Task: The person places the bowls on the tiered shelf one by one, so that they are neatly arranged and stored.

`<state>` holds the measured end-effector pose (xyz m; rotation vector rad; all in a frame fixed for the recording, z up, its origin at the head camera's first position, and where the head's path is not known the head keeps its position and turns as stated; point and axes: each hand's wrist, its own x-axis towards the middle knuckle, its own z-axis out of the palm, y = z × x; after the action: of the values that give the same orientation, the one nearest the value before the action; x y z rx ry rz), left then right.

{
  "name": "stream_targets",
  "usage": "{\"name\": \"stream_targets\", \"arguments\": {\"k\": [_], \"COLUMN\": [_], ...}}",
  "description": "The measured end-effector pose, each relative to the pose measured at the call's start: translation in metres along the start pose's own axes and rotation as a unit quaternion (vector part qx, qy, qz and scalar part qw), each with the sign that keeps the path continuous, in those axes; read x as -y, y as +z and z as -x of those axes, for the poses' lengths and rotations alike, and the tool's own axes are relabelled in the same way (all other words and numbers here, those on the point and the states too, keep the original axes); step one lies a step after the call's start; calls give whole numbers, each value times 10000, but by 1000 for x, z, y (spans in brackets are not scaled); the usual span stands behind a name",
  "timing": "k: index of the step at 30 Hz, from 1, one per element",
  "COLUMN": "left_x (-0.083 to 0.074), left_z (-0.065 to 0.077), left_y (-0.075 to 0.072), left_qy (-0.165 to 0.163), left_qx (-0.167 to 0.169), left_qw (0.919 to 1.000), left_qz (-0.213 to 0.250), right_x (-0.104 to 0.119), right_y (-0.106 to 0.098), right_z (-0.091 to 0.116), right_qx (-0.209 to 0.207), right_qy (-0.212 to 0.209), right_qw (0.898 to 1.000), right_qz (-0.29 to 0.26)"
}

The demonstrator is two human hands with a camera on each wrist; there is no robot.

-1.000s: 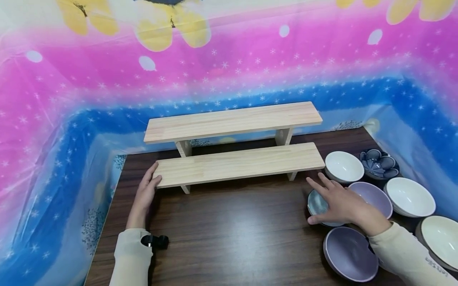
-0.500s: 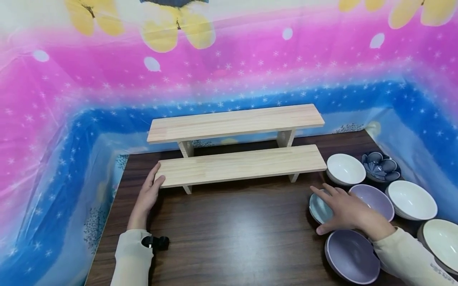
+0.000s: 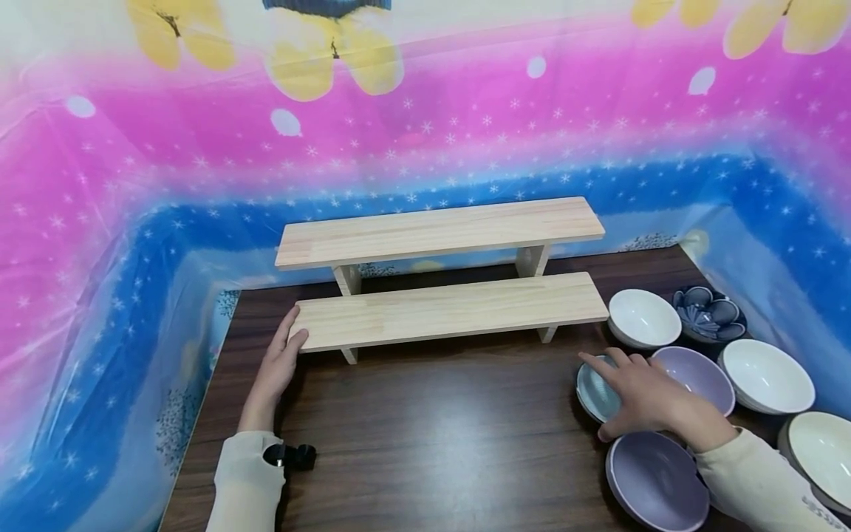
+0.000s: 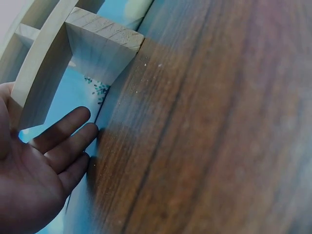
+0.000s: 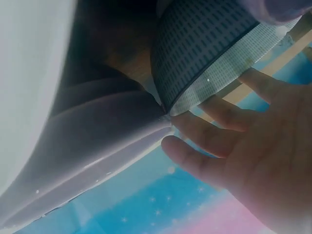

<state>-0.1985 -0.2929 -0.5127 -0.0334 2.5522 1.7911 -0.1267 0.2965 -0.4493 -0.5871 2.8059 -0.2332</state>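
Note:
In the head view my left hand [image 3: 274, 373] touches the left end of the lower plank of a two-tier pale wooden shelf [image 3: 452, 310]. Its thumb lies at the plank's front corner; in the left wrist view three fingers extend beneath the plank, touching nothing. My right hand [image 3: 648, 395] hovers spread over a small light-blue bowl [image 3: 596, 389], covering its right part. From the right wrist, this bowl [image 5: 200, 58] shows a dark dashed pattern outside, with fingertips right at its rim. A purple bowl [image 3: 657, 480] stands just in front, and another purple bowl [image 3: 698, 378] behind the hand.
White bowls [image 3: 643, 318] [image 3: 766, 375] and a cream bowl [image 3: 824, 458] stand at the right. At the back right is a dark bowl [image 3: 710, 314] with petal-shaped dishes. The dark wood table [image 3: 425, 436] meets a printed cloth [image 3: 425, 140] behind.
My right hand has come down and slightly toward me over the light-blue bowl, its fingers nearing the rim. The left hand stays at the plank's end; the head view shifts slightly.

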Motion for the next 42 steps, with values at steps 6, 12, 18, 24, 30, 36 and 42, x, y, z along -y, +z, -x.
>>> {"name": "stream_targets", "arguments": {"k": [6, 12, 18, 24, 30, 36, 42], "left_x": [-1, -1, 3, 2, 0, -1, -1], "left_z": [1, 2, -1, 0, 2, 1, -1], "left_y": [2, 3, 1, 0, 1, 0, -1], "left_qy": [16, -33, -77, -77, -76, -170, -214], "left_qx": [-92, 2, 46, 45, 17, 12, 45], "left_qw": [10000, 10000, 10000, 9999, 9999, 9998, 9997], "left_qz": [-34, -69, -37, -110, -100, -131, -91], "right_x": [-3, -2, 1, 5, 8, 11, 18], "right_y": [2, 3, 2, -4, -11, -19, -26], "right_z": [-1, -2, -2, -3, -7, -14, -20], "right_qx": [-122, -99, -270, -367, -200, -87, -57], "right_qy": [-146, -86, -139, -228, -293, -305, -385], "right_qw": [9998, 9996, 9992, 9987, 9988, 9987, 9989], "right_qz": [-52, -264, -256, -275, -345, -393, -274]}}
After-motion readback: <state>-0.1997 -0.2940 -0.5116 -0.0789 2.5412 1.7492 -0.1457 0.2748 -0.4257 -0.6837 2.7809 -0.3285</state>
